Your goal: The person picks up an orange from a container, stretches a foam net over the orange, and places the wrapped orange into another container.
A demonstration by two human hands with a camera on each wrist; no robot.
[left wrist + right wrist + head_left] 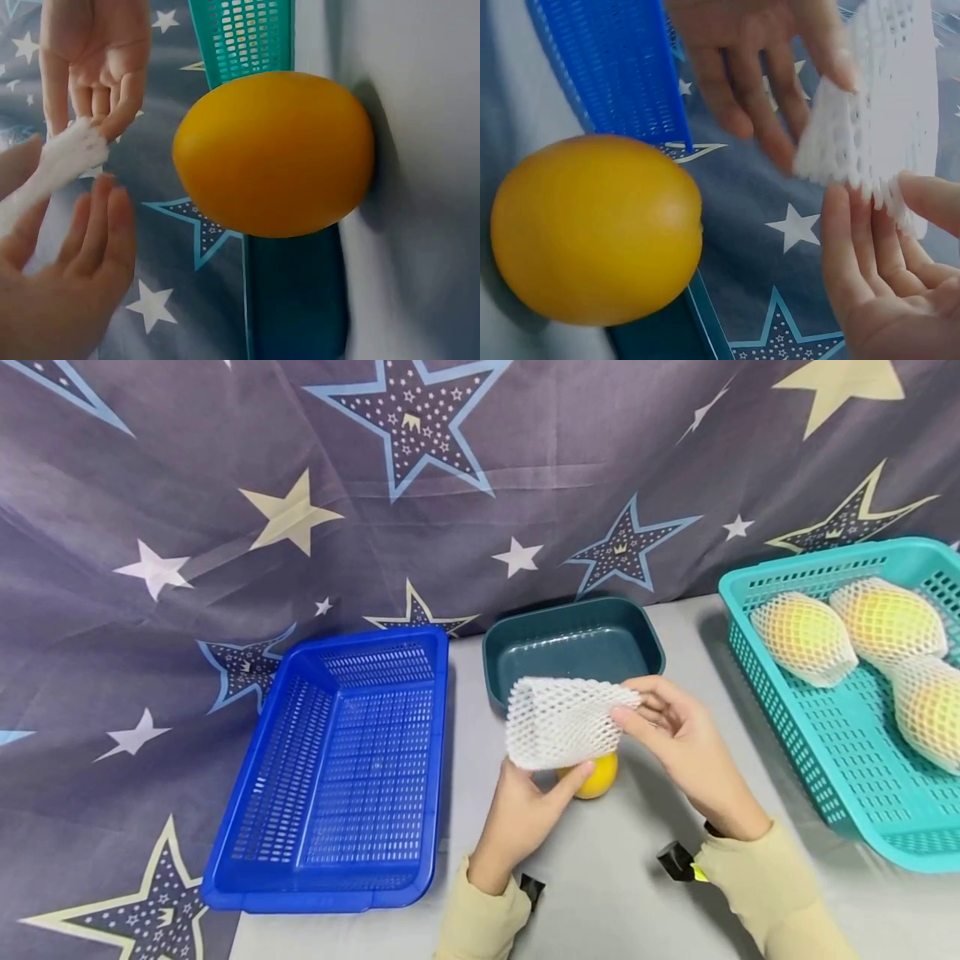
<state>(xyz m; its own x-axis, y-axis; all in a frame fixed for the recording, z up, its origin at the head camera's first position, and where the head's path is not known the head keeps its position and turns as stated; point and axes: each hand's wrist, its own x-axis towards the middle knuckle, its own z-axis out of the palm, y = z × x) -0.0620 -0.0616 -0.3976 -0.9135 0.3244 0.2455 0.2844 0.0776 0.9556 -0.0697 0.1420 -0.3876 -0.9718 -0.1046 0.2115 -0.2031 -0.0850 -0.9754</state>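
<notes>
A white foam fruit net [570, 722] is held up between both hands, its wide mouth facing left in the head view. My right hand [693, 752] pinches its right end between thumb and fingers. At the lower left edge, my left hand [517, 818] holds it, the fingers partly hidden behind the mesh. Below the net, on the grey tabletop, rests a smooth yellow-orange fruit [600, 779], partly covered by the net and left thumb. Both wrist views show the fruit [274, 154] bare and apart from the hands.
A dark green basin [573, 652] stands just behind the hands. On the left is a blue perforated basket [438, 760]. A turquoise basket [780, 727] on the right contains several fruits in foam nets [806, 635]. Star-patterned cloth [450, 543] hangs along the back.
</notes>
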